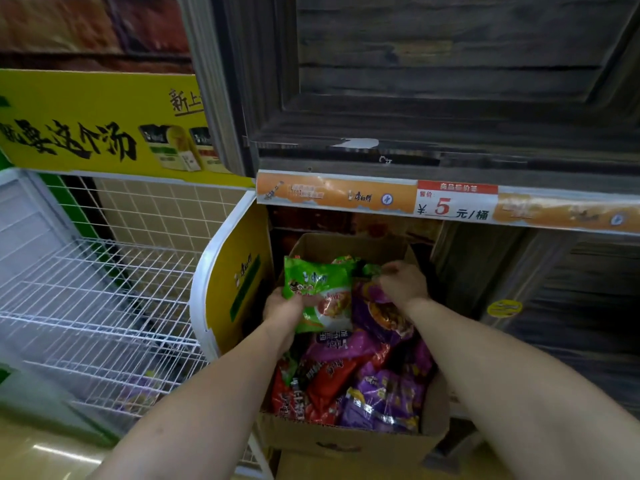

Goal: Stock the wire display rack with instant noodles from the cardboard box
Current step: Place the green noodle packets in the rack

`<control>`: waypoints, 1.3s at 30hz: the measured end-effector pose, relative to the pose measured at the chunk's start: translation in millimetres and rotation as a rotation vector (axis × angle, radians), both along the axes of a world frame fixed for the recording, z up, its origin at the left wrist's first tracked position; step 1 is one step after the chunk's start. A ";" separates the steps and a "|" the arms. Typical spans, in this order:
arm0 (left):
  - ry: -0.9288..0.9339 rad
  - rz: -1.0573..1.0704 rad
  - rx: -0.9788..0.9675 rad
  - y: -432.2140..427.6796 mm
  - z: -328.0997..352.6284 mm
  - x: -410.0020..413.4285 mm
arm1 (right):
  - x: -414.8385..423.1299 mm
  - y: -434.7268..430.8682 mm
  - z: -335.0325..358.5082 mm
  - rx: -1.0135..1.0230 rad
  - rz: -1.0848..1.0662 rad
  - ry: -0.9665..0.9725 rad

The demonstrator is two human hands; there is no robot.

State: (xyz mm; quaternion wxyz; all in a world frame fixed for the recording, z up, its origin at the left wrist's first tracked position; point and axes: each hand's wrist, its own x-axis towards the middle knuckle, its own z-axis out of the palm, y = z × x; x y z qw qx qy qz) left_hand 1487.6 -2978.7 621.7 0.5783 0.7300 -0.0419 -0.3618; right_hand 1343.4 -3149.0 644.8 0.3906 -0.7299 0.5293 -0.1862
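An open cardboard box (349, 439) stands on the floor under a shelf, filled with several purple, red and green instant noodle packets. My left hand (282, 311) grips a green noodle packet (320, 292) by its lower left edge, lifted above the pile. My right hand (403, 284) reaches into the back of the box, its fingers curled on the top of a purple packet (377, 313). The white wire display rack (100, 299) stands to the left of the box, its upper wire shelves bare.
A yellow-green promotional header (100, 126) tops the rack, and a yellow side panel (239, 278) separates rack and box. Overhead runs a dark wooden shelf with an orange price strip (446, 202). A purple packet (138, 396) lies low in the rack.
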 end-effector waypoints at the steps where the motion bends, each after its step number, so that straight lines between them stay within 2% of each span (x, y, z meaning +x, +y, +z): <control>1: 0.040 0.029 -0.035 -3.9 -2.3 2.2 | 0.5 -7.8 -4.4 0.003 0.009 0.024; 9: 0.164 0.077 -0.143 -50.8 -39.4 18.3 | 47.8 -74.2 -51.6 -0.038 0.114 0.288; 13: 0.186 0.054 -0.160 -63.2 -55.9 20.5 | 71.5 -97.9 -77.0 0.029 0.119 0.362; 16: 0.189 0.053 -0.153 -58.0 -61.5 21.6 | 81.9 -108.7 -88.9 0.119 0.142 0.292; 21: 0.197 0.051 -0.134 -47.4 -61.8 22.3 | 79.4 -114.8 -97.5 0.031 -0.027 0.275; 24: 0.168 0.023 -0.124 -41.7 -57.9 22.6 | 70.8 -104.2 -80.7 -0.052 -0.043 0.290; 30: 0.119 0.040 -0.126 -38.7 -40.7 15.8 | 40.4 -78.9 -31.4 -0.257 -0.125 0.121; 39: 0.070 0.117 -0.142 -22.6 7.5 -16.0 | -22.1 -3.9 44.6 -0.288 -0.372 -0.170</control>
